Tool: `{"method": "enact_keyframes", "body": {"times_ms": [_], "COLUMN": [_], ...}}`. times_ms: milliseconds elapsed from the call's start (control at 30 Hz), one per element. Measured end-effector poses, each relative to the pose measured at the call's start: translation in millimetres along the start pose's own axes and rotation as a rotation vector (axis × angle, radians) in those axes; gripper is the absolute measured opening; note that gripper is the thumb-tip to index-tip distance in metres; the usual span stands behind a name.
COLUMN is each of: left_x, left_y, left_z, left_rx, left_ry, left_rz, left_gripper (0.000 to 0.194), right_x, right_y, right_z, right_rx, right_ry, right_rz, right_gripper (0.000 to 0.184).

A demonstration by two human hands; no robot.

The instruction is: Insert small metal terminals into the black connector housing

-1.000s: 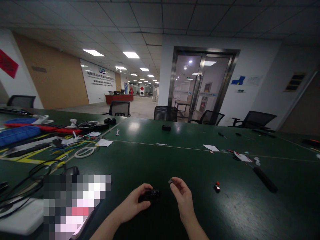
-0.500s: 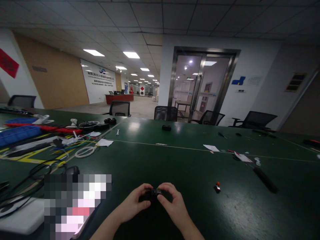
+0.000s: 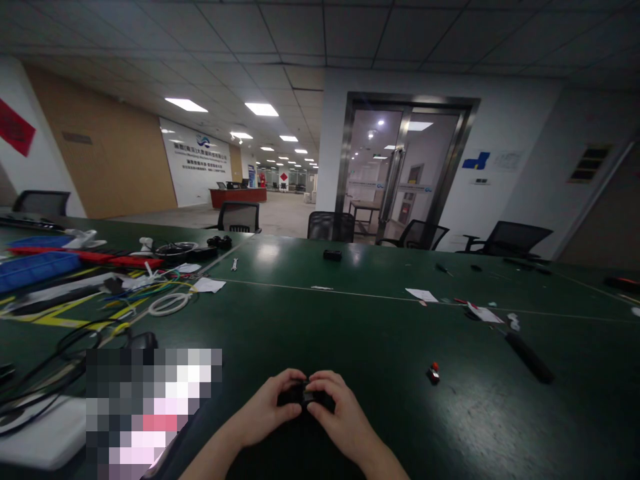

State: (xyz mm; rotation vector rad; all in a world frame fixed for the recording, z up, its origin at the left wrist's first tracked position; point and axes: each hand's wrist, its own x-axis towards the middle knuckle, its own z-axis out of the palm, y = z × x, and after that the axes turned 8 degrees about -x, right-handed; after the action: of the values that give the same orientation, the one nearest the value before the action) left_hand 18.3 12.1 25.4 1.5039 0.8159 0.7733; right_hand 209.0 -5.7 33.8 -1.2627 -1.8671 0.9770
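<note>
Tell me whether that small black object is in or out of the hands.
In the hands: the left hand and right hand grip the black object from either side.

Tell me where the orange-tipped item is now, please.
In the head view, the orange-tipped item is on the green table, to the right of the right hand.

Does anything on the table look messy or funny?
Yes: on the left, black cables loop untidily near tangled coloured wires. Big blurry squares there hide something, so I can't tell what. The black thing between the left hand and right hand is partly hidden; nothing odd shows.
</note>
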Motion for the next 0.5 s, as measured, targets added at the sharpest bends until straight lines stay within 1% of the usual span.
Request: {"method": "enact_keyframes", "body": {"times_ms": [100,267,500], "left_x": [0.9,1.7,2.7], "left_y": [-0.7,-3.2,-2.8], "left_z": [0.8,2.0,3.9], "left_rx": [0.049,0.091,0.147], "left_ry": [-0.001,0.012,0.055], "left_rz": [-0.009,-0.009,-0.035], "left_gripper": [0.041,0.041,0.042], "right_x": [-0.2,1.0,-1.8], "right_y": [0.7,3.0,-0.3], "right_z": [-1.7,-1.8,-4.5], "right_rx": [-0.002,-0.018,0.000], "right_ry": [-0.014,-0.005,-0.010], "right_rz": [0.003,-0.041,0.012], "right_gripper": [0.019,0.019,0.018]}}
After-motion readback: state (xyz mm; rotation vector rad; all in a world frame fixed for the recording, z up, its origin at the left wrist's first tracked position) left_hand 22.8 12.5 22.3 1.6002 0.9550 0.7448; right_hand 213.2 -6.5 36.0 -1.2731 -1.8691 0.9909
